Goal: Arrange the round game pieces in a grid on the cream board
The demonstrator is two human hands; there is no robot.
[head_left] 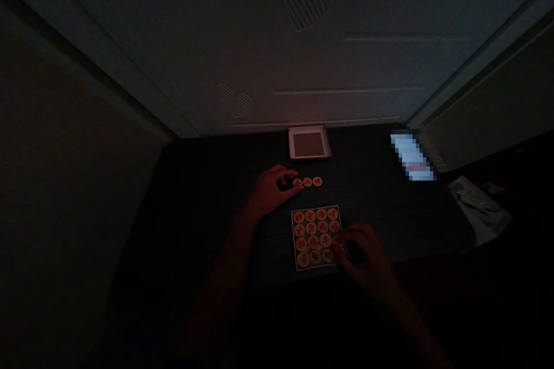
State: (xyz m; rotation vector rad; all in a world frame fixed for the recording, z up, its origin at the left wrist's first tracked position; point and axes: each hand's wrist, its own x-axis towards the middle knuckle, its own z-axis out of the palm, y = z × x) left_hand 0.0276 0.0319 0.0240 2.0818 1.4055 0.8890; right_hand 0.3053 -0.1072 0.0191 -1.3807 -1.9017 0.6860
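Observation:
A small square box (296, 262) lies on a dark table (208, 213) in dim light, packed with several round pale game pieces (315, 234) marked in red and black. My right hand (362, 253) rests at the box's right edge, its fingers curled onto a piece at that side. Three more pieces (307, 182) lie in a row on the table beyond the box. My left hand (270, 190) sits just left of that row, with thumb and fingers pinched at the leftmost piece.
The box's empty lid (309, 143) lies at the far side of the table near the wall. A blurred bright object (412, 157) sits at the table's far right. A pale bag (478, 207) lies beyond the right edge.

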